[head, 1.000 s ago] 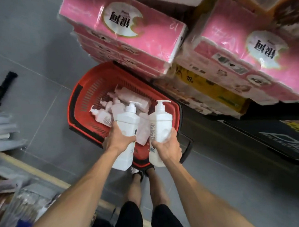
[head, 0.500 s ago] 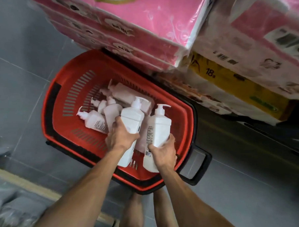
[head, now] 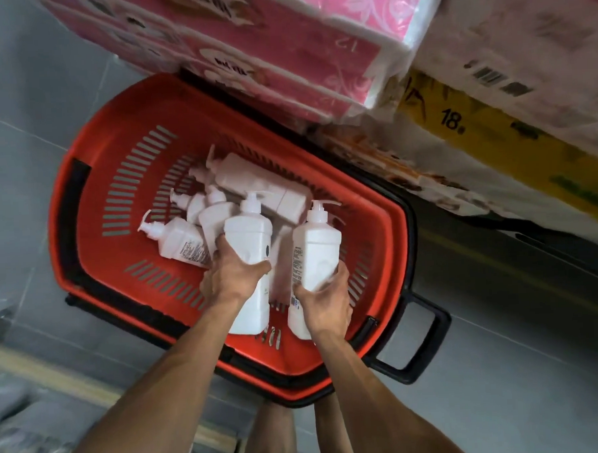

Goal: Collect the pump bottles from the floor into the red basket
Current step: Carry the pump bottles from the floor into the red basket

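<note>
1. The grey tiled floor (head: 30, 142) is running along the left side, and the red basket (head: 93, 187) is sitting on it, its black-trimmed rim facing the camera.
2. Inside the basket, toward its left and far side, several white pump bottles are lying on their sides in a loose heap: a small labelled bottle (head: 180, 243) is resting nearest the left wall, and a long bottle (head: 254, 183) is lying across the far side.
3. The left hand (head: 233, 275) is wrapping its grip tightly around the middle of a white pump bottle (head: 250, 235), holding it over the basket's interior with the pump head pointing away from the person.
4. Just beside it, the right hand (head: 325, 302) is closing its grip around the lower body of a second white pump bottle (head: 317, 247), also held above the basket's near end, pump pointing away; the two held bottles are sitting near each other without clearly touching.
5. A black handle (head: 429, 344) is sticking out from the basket's right end.
6. Above and to the right, pink packs (head: 282, 38) are stacking over the basket's far rim, with a yellow pack (head: 492, 132) marked 18 farther right.
</note>
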Available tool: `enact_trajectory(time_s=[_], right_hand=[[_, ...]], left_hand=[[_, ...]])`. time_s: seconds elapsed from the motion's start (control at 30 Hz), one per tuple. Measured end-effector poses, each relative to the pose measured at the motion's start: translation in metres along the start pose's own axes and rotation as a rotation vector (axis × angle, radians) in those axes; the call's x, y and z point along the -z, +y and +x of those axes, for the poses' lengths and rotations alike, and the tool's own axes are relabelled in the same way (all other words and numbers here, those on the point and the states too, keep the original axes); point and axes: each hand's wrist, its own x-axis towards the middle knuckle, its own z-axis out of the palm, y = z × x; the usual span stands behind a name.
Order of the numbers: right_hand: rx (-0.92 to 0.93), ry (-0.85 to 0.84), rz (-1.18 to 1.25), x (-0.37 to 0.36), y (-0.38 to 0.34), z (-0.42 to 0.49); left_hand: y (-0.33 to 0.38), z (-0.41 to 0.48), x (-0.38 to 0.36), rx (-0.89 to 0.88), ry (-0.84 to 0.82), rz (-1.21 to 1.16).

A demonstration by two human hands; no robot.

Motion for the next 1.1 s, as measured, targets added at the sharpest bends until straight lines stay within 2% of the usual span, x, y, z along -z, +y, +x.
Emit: enact_trajectory(time_s=[0.5,0.63,0.8,0.9,1.1], right_hand=[[0.027,-0.033,-0.024,-0.005,0.01,0.032],[0.13,-0.056,-0.071,0.026,-0.001,0.039],[0.23,-0.079,-0.04,0.056,-0.013,0.033],[0.277,-0.114,-0.147,0.073,-0.024,0.017],[0.422,-0.159,-0.542,0.128,-0.055,-0.048]], left_hand=[[-0.01,-0.002,-0.01,-0.12,-0.03,0.081],[-0.013,-0.015,-0.015,-0.165,-0.049,0.045],[-0.019,-0.038,-0.011,-0.195,-0.059,0.118],[-0.023,-0.055,0.009,-0.221,-0.03,0.214],[-0.009,-0.108,0.074,-0.359,0.023,0.428]])
